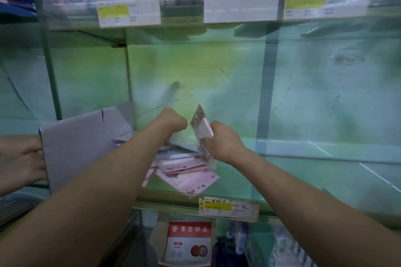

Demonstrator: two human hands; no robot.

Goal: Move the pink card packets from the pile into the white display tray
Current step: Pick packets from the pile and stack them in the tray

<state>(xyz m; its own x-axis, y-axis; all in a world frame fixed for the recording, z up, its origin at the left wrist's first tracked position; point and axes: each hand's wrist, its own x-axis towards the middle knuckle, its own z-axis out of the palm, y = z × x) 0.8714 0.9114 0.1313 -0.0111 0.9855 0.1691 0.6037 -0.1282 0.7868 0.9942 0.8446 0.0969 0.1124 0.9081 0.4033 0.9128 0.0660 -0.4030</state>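
**Packet up, tray next**

Mid-transfer: right hand point(223, 143) pinching one packet point(200, 123) upright at frame centre, just above pile point(186, 171). Over pile, left hand point(173, 123) curled; contents hidden, cannot tell. Next, probably: carry left, drop into tray point(82, 143).

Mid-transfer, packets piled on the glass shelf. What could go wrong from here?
1. The front packets of the pile seem to reach the front edge of the glass shelf. The left hand, digging in behind them, could nudge some off.
2. The right hand pinches the held packets low down, tilted upright; they may fan out or slip.
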